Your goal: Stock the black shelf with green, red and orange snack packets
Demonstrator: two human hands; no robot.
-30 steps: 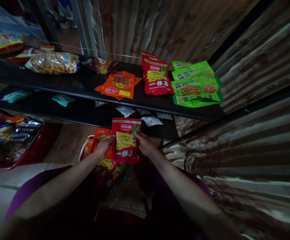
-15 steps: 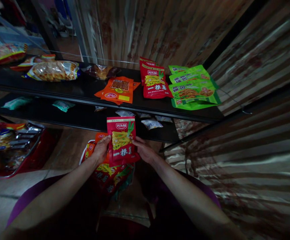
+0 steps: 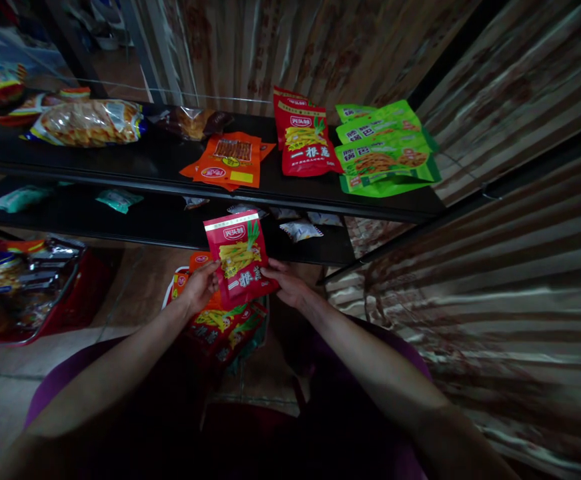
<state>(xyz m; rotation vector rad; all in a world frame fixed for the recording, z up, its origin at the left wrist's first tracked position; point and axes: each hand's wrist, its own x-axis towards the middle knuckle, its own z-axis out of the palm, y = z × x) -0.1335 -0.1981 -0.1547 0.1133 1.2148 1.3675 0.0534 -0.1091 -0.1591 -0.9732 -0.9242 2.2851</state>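
Observation:
Between my hands is a red snack bag (image 3: pixel 240 257), printed with yellow sticks and a green onion, tilted to the left. My left hand (image 3: pixel 203 285) grips its left edge, and my right hand (image 3: pixel 286 281) pinches the lower right edge. Below the bag, a basket (image 3: pixel 169 293) holds more red snack bags (image 3: pixel 215 327) and orange packets (image 3: pixel 200 261); my hands and the held bag partly cover it. On the upper shelf (image 3: pixel 160 157), matching red bags (image 3: pixel 306 137) lie stacked between orange packets (image 3: pixel 233 160) and green packets (image 3: pixel 387 150).
Bread bags (image 3: pixel 87 123) lie along the upper shelf's left part. Small white packets (image 3: pixel 300 231) and teal packets (image 3: pixel 120 199) rest on the lower shelf (image 3: pixel 170 223). A red basket (image 3: pixel 65 307) full of snacks stands on the floor at left. A curtain (image 3: pixel 470 300) hangs at right.
The held red bag has tipped to the left and shifted slightly up and left in view, with both hands still on it. The shelves appear a little higher in the picture.

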